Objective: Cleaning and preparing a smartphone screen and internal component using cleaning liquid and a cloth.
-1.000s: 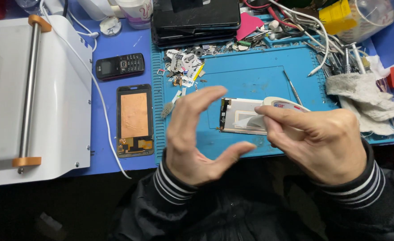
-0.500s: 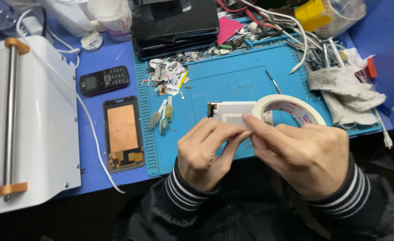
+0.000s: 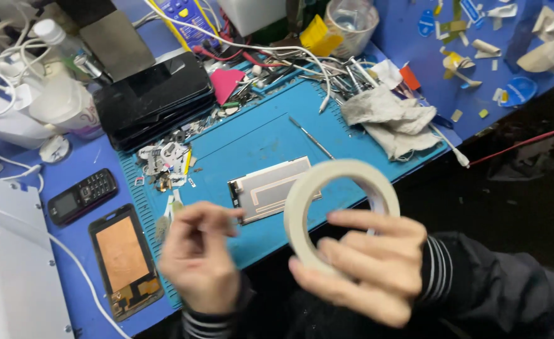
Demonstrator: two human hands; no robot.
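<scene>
Gripping a roll of cream masking tape (image 3: 340, 207), the right hand (image 3: 365, 270) holds it upright above the near edge of the desk (image 3: 409, 37), fingers (image 3: 377, 221) curled over the lower rim so the open centre of the ring faces the camera. The left hand (image 3: 198, 257) hovers just beside the roll, blurred, with thumb and forefinger pinched together; whether anything sits between them cannot be told. Both wrists wear striped cuffs under dark sleeves.

Behind the roll, partly seen through its hole, a flat silver metal panel (image 3: 267, 188) lies on the blue work mat (image 3: 258, 138). A thin metal tool (image 3: 311, 138) rests on the mat beyond the panel. At the mat's left edge sits a scatter of small parts and scraps (image 3: 164, 163), and just off the mat a phone screen frame with a copper-coloured back (image 3: 123, 257) lies flat. Near it is a small black keypad phone (image 3: 82, 196), and beyond that a stack of black phones (image 3: 154, 94). A crumpled grey cloth (image 3: 390, 119) lies at the mat's right corner among tangled white cables (image 3: 302, 59). A clear plastic cup (image 3: 351, 22) stands at the far side, and a white machine (image 3: 7, 251) fills the left edge of the view.
</scene>
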